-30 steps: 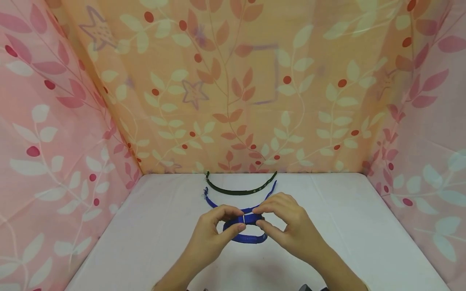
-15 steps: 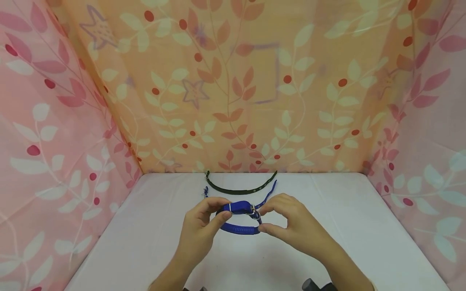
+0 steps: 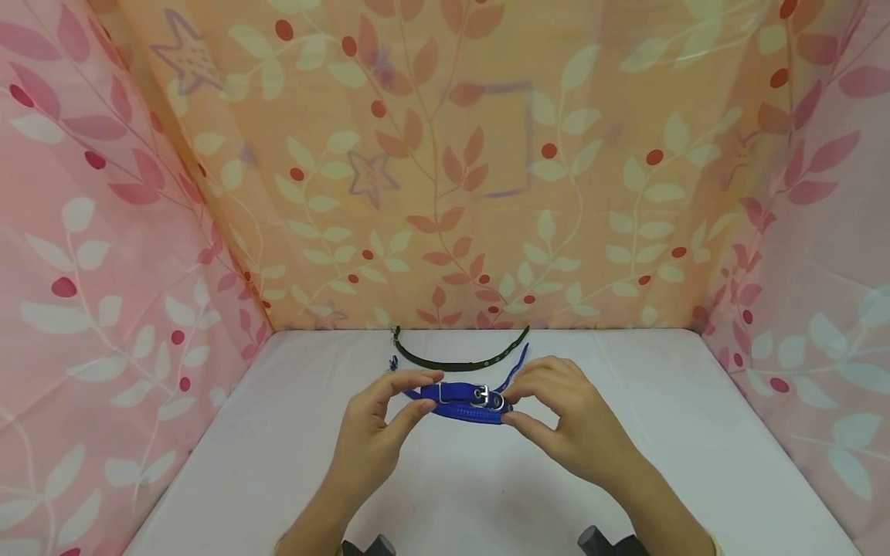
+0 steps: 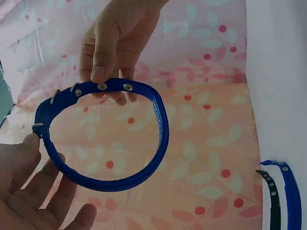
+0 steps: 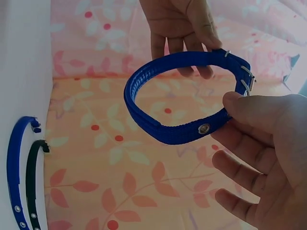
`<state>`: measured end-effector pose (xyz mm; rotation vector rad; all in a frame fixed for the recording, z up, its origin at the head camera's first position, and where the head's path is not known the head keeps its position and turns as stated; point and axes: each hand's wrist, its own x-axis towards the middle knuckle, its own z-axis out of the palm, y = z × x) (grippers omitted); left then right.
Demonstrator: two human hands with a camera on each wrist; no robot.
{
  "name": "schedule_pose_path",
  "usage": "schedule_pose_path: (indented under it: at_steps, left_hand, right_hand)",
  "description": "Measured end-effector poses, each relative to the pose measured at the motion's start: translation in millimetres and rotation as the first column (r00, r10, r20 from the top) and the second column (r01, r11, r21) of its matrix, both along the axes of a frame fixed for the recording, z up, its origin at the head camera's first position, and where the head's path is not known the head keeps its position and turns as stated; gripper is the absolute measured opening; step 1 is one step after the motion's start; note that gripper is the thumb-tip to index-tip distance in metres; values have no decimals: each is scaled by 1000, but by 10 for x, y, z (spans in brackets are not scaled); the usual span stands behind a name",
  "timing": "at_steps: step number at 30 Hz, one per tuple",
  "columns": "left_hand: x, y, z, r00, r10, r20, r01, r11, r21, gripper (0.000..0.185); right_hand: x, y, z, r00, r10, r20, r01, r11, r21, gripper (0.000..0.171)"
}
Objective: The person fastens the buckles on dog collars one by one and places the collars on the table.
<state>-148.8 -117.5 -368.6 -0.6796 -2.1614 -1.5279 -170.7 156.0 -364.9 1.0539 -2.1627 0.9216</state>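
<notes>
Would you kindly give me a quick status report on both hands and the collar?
Left hand and right hand each pinch the buckled blue collar, lifted off the white table. Open blue collar and dark collar lie behind. Nothing in the way.

Both forearms reach forward from the near edge of the tabletop, converging toward its middle. The left hand (image 3: pixel 378 432) is raised, thumb and forefinger pinched together, other fingers loosely curled. The right hand (image 3: pixel 566 425) mirrors it, thumb and forefinger pinched, remaining fingers spread beneath.
</notes>
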Motion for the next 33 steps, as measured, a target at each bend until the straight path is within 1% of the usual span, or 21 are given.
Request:
schedule_pose_path:
  at_steps: [3,5,7,12,13,15,18,20,23,26,28,30,31,33]
  left_hand:
    - [-6,-27,16,1000,-1,-28,0,1000,-29,24]
    - [-13,-38,27,999,-5,-45,3,999,-40,23]
    - [-21,-46,35,998,-1,-69,-3,999,-54,24]
    - [-40,-60,41,991,32,-133,-44,995,-88,26]
    - [-43,-63,39,990,35,-135,-48,995,-92,26]
    - [-51,-70,28,992,28,-119,-39,995,-94,25]
    - [-63,-83,1,998,-5,-55,0,997,-83,24]
    - [-78,-89,-13,999,-43,-3,42,997,-71,23]
    - [-101,-104,-27,993,-96,74,100,993,-56,23]
    - [-117,-118,-28,982,-113,154,124,990,-63,26]
    - [-129,-126,-25,966,-114,230,135,988,-79,30]
    - [-140,-129,-16,940,-127,316,166,981,-97,37]
    - [-144,-132,-13,924,-143,354,191,976,-103,41]
    - [-149,-139,-6,878,-174,445,243,964,-104,53]
  right_hand:
    - [-27,12,-6,996,5,-85,-6,1000,-12,22]
    - [-38,25,-5,993,6,-114,-8,1000,-21,21]
    - [-46,39,-1,992,4,-126,-7,1000,-23,20]
    - [-66,74,18,990,5,-144,-10,999,-33,25]
    - [-71,79,22,989,7,-149,-12,999,-34,26]
    - [-80,83,24,987,12,-161,-19,999,-36,25]
    - [-93,79,22,983,21,-180,-29,999,-41,20]
    - [-101,77,20,981,21,-193,-30,998,-47,15]
    - [-107,73,16,977,25,-214,-38,997,-59,19]
    - [-102,64,18,971,39,-237,-58,996,-75,22]
    - [-96,57,27,966,49,-254,-73,994,-86,23]
    - [-92,51,38,960,56,-274,-85,992,-97,23]
    - [-89,49,43,957,58,-283,-90,991,-101,23]
    - [-86,46,50,951,63,-303,-100,989,-108,23]
